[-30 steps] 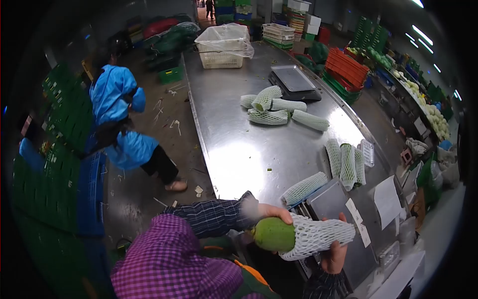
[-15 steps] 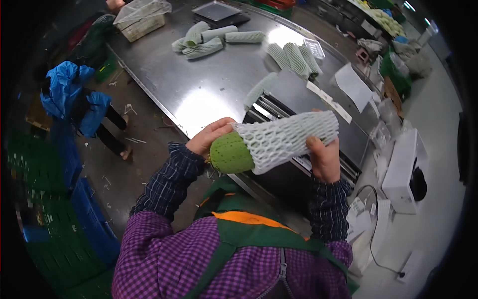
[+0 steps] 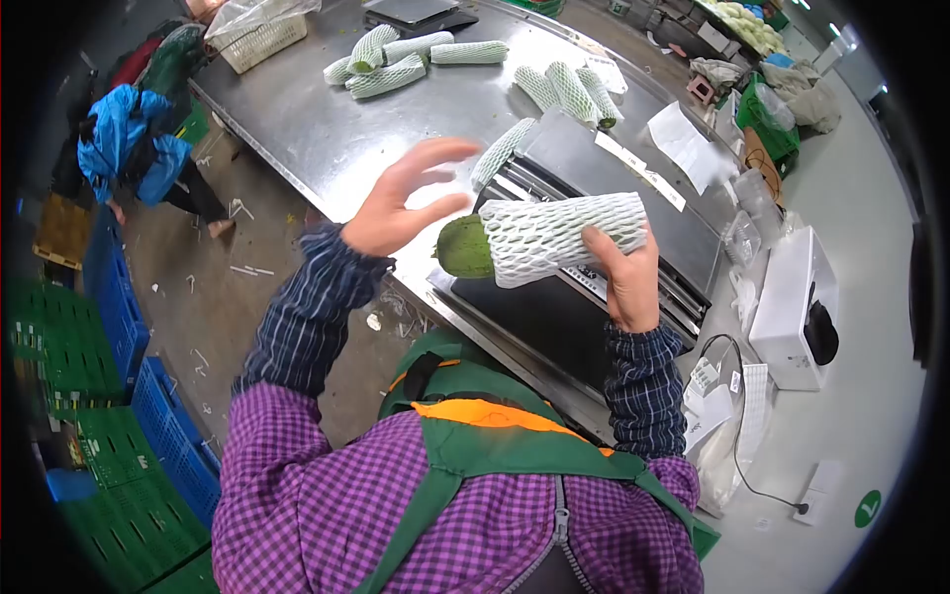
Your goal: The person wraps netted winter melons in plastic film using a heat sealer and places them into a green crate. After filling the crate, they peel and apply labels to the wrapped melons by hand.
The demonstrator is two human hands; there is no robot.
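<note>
My right hand (image 3: 628, 272) grips a long green gourd (image 3: 465, 247) by its far right part, thumb on top. A white foam net sleeve (image 3: 564, 238) covers most of the gourd, leaving its rounded left end bare. My left hand (image 3: 406, 203) is open, fingers spread and slightly blurred, just above and left of that bare end and apart from it. Below the gourd is a steel-and-black machine (image 3: 534, 322) with rollers. Another netted gourd (image 3: 503, 153) lies just beyond, beside the machine's edge.
Several netted gourds lie on the steel table (image 3: 297, 134) in two groups. A white basket (image 3: 255, 42) and a scale (image 3: 416, 12) stand at the back. Paper (image 3: 690, 144) and a white box (image 3: 795, 307) are on the right. A person in blue (image 3: 129, 148) is at left, near green crates (image 3: 109, 465).
My left hand has let go of the gourd's bare end, opened and lifted away. My right hand still holds the gourd, now slightly higher and further left in view.
</note>
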